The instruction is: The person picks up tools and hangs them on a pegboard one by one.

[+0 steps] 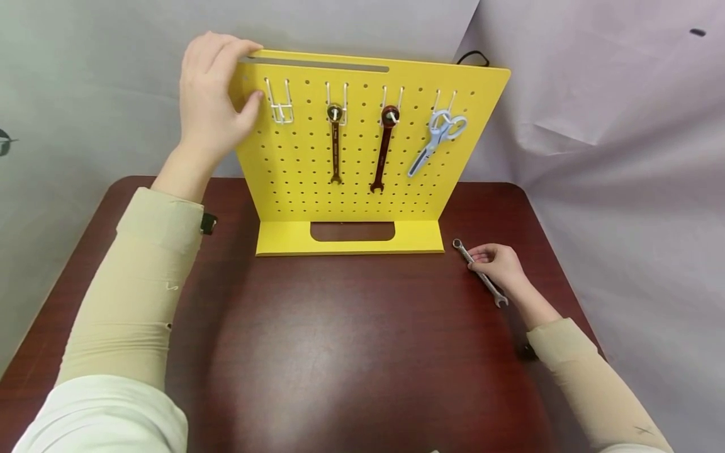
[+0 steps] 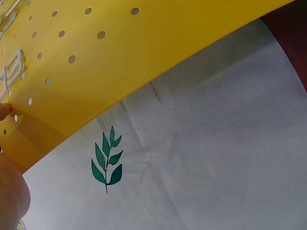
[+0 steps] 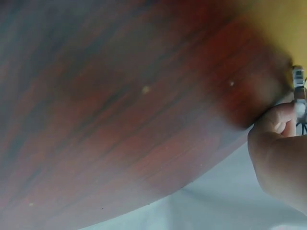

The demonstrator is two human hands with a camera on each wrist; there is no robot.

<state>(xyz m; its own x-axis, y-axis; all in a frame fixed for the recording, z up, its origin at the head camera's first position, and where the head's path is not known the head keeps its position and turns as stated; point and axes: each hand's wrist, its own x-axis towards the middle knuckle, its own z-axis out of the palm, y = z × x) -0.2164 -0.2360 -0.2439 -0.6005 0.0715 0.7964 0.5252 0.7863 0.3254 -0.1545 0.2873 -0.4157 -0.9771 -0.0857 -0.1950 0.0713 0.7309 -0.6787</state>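
Observation:
A yellow pegboard (image 1: pixel 409 207) stands at the far side of the table. My left hand (image 1: pixel 211 94) grips its upper left edge, thumb on the front face and fingers over the top corner. In the left wrist view, part of that hand (image 2: pixel 12 194) shows beside the yellow panel (image 2: pixel 139 55). My right hand (image 1: pixel 501 267) pinches a silver combination wrench (image 1: pixel 487 283) to the right of the board's base, ring end pointing toward the board. The right wrist view catches the hand (image 3: pixel 278 148) and a blurred bit of the wrench (image 3: pixel 299 96) at its edge.
On the board's white hooks hang a dark wrench (image 1: pixel 335 151), a reddish wrench (image 1: pixel 383 154) and light blue scissors (image 1: pixel 436 135). The leftmost hook (image 1: pixel 281 113) bears nothing. A dark red table (image 1: pixel 340 327) lies in front; pale cloth (image 1: pixel 623 189) surrounds it.

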